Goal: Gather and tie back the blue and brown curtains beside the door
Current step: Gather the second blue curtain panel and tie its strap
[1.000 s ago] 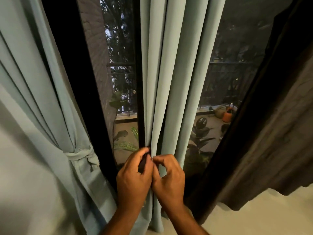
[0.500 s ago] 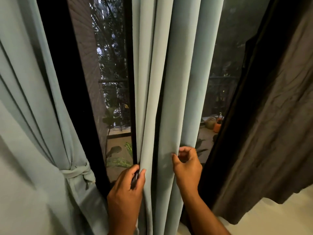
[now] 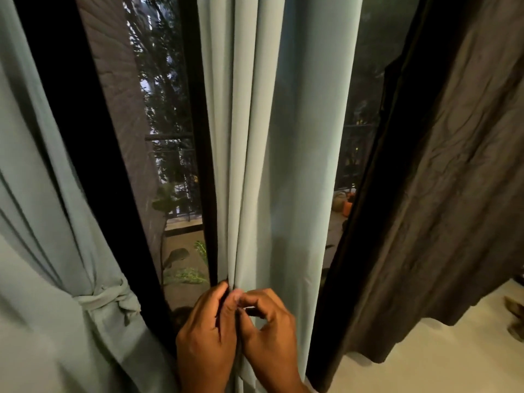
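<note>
Swung back from the curtain's [image 3: 283, 137] right edge: right hand [image 3: 269, 333], now meeting left hand [image 3: 208, 333] at the centre folds. Both pinching pleats together. Gathering nearly done; tying next. Brown curtain [image 3: 453, 194] hanging loose, far right.

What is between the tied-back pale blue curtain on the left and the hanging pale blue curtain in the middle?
A black door frame and glass pane, in the head view.
</note>
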